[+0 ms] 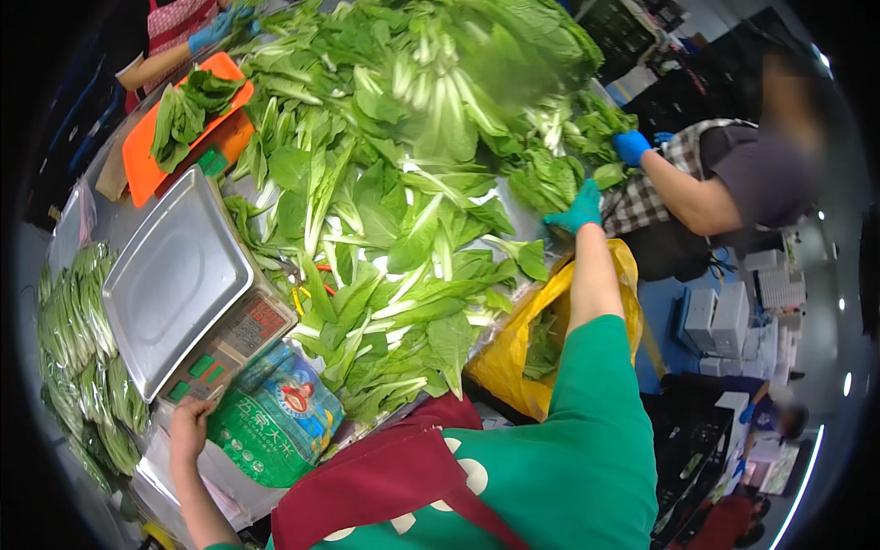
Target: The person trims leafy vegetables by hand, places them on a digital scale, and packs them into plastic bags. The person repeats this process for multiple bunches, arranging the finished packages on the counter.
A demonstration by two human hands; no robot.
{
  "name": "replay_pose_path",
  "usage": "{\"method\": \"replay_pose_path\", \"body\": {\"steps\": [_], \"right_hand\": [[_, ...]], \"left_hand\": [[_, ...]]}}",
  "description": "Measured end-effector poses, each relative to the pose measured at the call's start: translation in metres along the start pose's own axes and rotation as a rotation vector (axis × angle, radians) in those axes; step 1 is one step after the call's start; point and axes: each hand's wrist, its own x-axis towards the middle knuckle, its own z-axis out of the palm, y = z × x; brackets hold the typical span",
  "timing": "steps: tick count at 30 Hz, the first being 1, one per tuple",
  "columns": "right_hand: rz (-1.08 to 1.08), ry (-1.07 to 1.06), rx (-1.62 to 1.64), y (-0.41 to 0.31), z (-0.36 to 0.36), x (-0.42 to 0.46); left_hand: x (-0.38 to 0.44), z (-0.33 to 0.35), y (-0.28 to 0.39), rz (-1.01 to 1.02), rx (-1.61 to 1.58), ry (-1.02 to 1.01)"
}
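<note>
My bare left hand (189,423) is curled at the edge of a green and blue printed plastic bag (265,426), its fingers closed on the bag's corner. That bag leans against the front of a digital weighing scale (258,320) with a metal pan (182,275). My right hand (581,210), in a green glove, is stretched out to the table's right edge. Its fingers are spread beside a clump of leafy greens (543,182). Loose greens with white stems (412,275) cover the table between my hands. Under my right arm hangs a yellow plastic bag (512,364) with leaves inside.
Bagged greens (86,344) lie left of the scale. An orange tray (141,161) with greens stands behind it. Red-and-yellow-handled cutters (299,289) lie among leaves. A co-worker's blue-gloved hand (631,148) works at right; another gloved hand (220,27) is at far left.
</note>
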Motion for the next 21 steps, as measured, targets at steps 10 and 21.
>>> {"method": "replay_pose_path", "body": {"steps": [10, 21], "right_hand": [[-0.009, -0.016, 0.424, -0.003, 0.009, 0.010], [-0.616, -0.200, 1.112, -0.206, -0.078, -0.197]], "left_hand": [[-0.003, 0.061, 0.032, -0.168, 0.000, 0.428], [0.054, 0.065, 0.184, 0.335, -0.764, 0.279]]}}
